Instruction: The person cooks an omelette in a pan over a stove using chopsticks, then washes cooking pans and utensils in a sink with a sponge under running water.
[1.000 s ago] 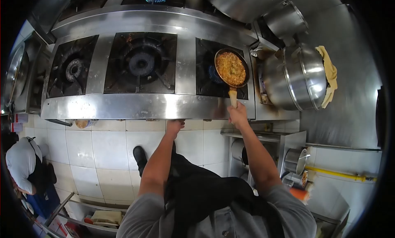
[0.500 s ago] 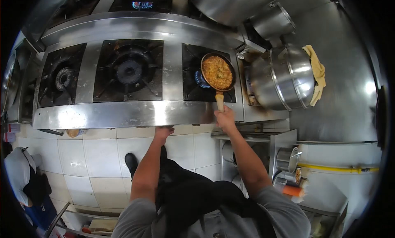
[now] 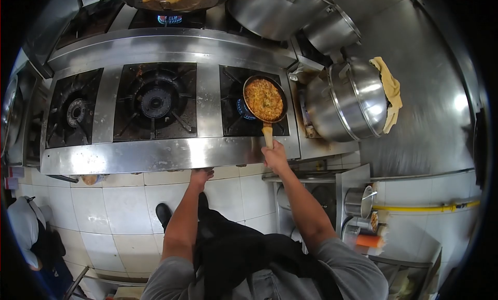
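My right hand (image 3: 275,156) is closed around the pale, cloth-like wrapped handle of a frying pan (image 3: 267,135). A browned, omelette-like layer of food (image 3: 264,100) fills the pan. It sits over the right burner (image 3: 231,113), where a blue flame shows at its left side. My left hand (image 3: 199,177) is at the front panel of the stove (image 3: 124,157), just under its edge. Its fingers look curled, and whatever they grip there is hidden.
Two more burners, a middle one (image 3: 156,103) and a left one (image 3: 77,110), lie left of the pan. A large wok (image 3: 179,2) sits over a flame behind. Big steel pots (image 3: 358,100) stand to the right, a yellow cloth (image 3: 388,90) on one. Another person (image 3: 26,227) is at far left.
The view has tilted up, so the stove sits lower in it and more of the rear wok shows. Both hands keep their places, the right one still on the pan handle.
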Demonstrator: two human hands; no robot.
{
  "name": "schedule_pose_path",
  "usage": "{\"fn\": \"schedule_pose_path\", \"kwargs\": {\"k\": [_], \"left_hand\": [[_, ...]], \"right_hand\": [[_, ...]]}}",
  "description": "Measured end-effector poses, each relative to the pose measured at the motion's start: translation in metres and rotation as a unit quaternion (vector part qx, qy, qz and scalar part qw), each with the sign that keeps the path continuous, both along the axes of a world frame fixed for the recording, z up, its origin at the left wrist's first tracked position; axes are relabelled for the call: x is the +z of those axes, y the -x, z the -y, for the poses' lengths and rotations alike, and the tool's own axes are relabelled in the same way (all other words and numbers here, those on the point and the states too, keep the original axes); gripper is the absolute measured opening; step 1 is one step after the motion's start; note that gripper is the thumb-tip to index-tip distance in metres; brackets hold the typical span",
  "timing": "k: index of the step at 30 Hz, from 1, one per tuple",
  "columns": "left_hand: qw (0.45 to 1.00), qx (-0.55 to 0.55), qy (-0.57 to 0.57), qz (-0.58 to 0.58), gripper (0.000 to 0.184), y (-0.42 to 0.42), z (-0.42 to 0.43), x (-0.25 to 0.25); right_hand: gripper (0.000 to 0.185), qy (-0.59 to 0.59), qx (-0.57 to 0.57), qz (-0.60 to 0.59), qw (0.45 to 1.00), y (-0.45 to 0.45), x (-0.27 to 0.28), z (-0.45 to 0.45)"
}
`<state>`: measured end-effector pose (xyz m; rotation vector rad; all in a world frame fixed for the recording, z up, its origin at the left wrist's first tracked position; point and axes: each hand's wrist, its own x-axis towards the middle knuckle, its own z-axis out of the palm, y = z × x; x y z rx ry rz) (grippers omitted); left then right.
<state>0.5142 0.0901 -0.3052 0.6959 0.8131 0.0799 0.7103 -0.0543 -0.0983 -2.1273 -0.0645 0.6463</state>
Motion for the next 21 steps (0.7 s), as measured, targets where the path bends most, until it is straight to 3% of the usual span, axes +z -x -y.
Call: {"fn": "schedule_pose_path", "kwargs": {"k": [10, 16, 18, 21], "left_hand": [[1.000, 0.023, 0.009, 0.001, 0.041, -0.001, 0.002, -0.010], [0.998, 0.057, 0.035, 0.000, 0.028, 0.002, 0.003, -0.006], [0.998, 0.011, 0.005, 0.063, 0.035, 0.003, 0.004, -0.019], [0.999, -0.010, -0.009, 0.049, 0.034, 0.001, 0.002, -0.021]], "right_hand": [[0.013, -0.001, 0.007, 0.012, 1.000, -0.003, -0.002, 0.002], [0.014, 0.016, 0.021, 0.009, 1.000, -0.002, 0.001, 0.002], [0.013, 0.014, 0.020, 0.007, 1.000, -0.002, 0.002, 0.002], [0.012, 0.018, 0.017, 0.002, 1.000, -0.003, 0.002, 0.002]]}}
